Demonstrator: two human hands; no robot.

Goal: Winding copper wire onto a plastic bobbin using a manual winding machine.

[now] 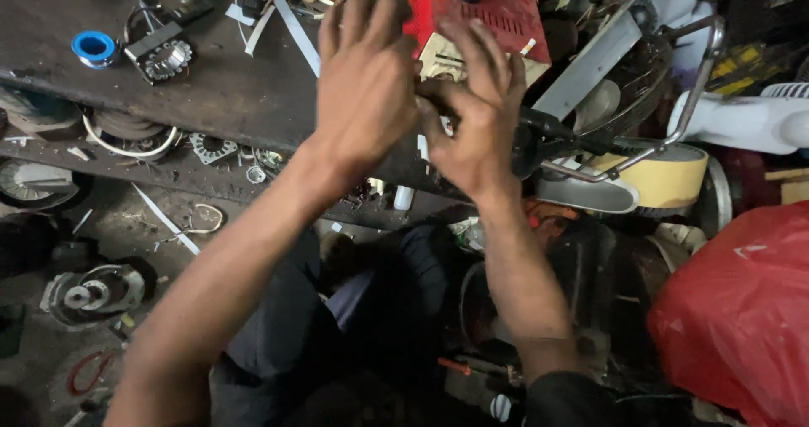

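My left hand (364, 82) and my right hand (474, 111) are raised together in front of a red and cream appliance body (497, 14) that sits at the edge of a dark workbench (227, 82). The fingers of both hands are spread and slightly curled, backs toward me. The fingertips of my right hand touch the cream part of the appliance. My left hand lies just beside it, over the bench edge. Whether either hand grips a small part between them is hidden by the hands themselves.
A blue tape roll (93, 47) and a motor stator (165, 59) lie on the bench. A lower shelf (168, 170) holds metal rings. A red plastic bag (742, 309) is at right, a yellow-rimmed drum (674, 174) and metal frame beyond. Fan parts (93, 292) lie on the floor.
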